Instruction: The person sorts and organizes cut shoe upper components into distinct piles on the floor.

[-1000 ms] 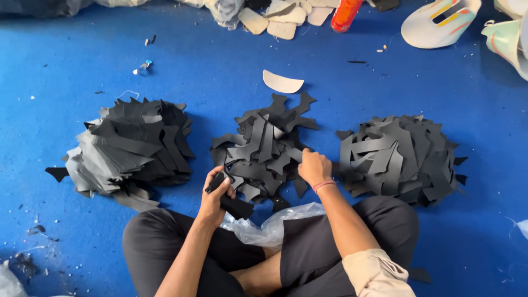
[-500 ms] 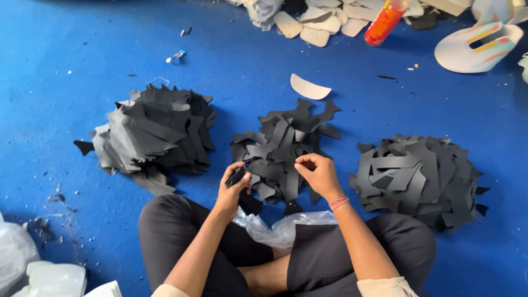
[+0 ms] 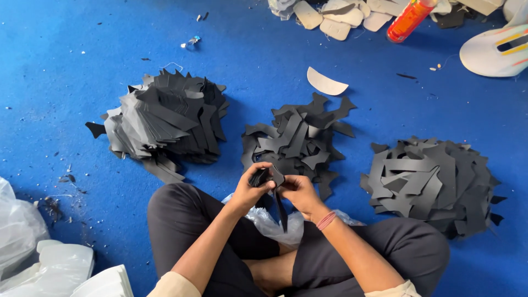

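— What lies on the blue floor [image 3: 66,66] at the far edge?
— Pale sole-shaped cutouts [image 3: 335,16], an orange bottle [image 3: 408,19] lying tilted beside them, and a white shoe sole [image 3: 492,52] at the right.
— And nearer?
— One pale curved piece [image 3: 324,83] alone; white bags [image 3: 33,247] at lower left.

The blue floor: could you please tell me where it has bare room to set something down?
Floor lies bare left of the left pile, and in strips between it, the middle pile and the right pile. The top right is crowded with soles.
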